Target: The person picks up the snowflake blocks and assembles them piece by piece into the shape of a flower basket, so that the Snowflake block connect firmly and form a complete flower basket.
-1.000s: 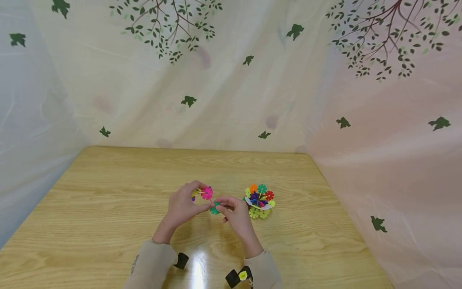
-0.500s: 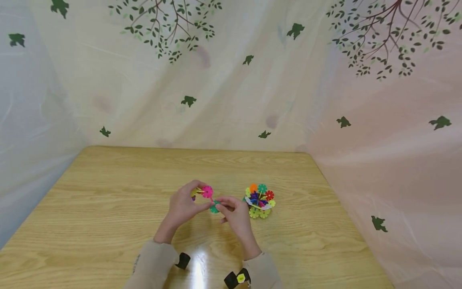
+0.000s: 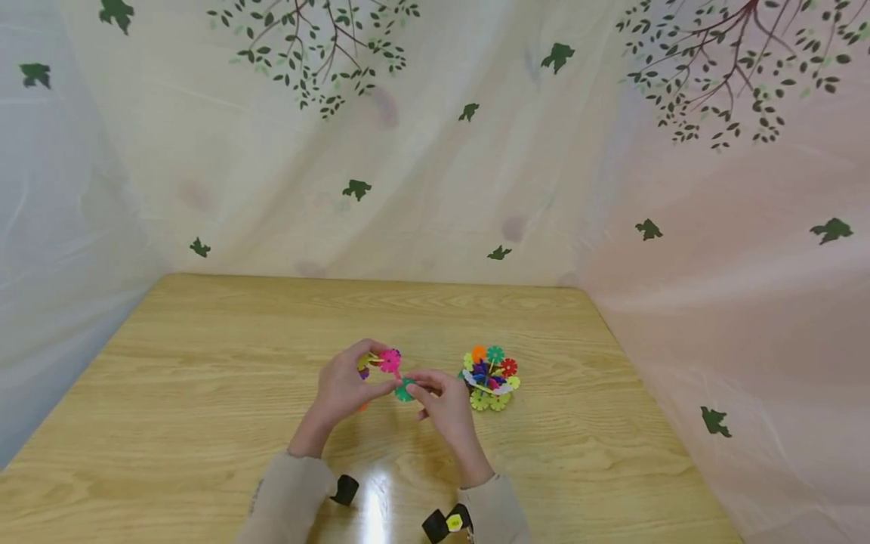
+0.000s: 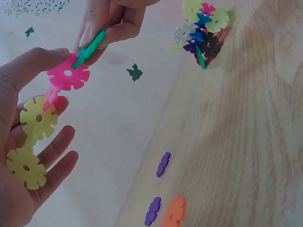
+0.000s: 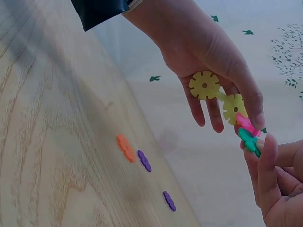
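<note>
My left hand [image 3: 347, 385] holds a short chain of notched plastic flower discs above the table. Its thumb and a finger pinch the pink disc [image 4: 68, 78], while the other fingers spread behind two yellow discs [image 4: 26, 168]. The yellow discs run down the chain toward the palm. From the right, my right hand [image 3: 445, 408] pinches a green disc [image 4: 91, 48] between thumb and fingers. In the left wrist view the green disc stands edge-on, its lower end meeting the rim of the pink disc. Fingertips of both hands are close together there.
To the right on the wooden table [image 3: 578, 453] stands a many-coloured cluster of joined flower discs [image 3: 499, 402]. Loose discs lie near the left hand: an orange disc [image 5: 126, 148] and two purple discs [image 5: 144, 161]. A pale leaf-printed curtain [image 3: 421, 227] surrounds the table.
Both hands keep nearly the same place and the same hold. The green disc has shifted very slightly upward against the pink one.
</note>
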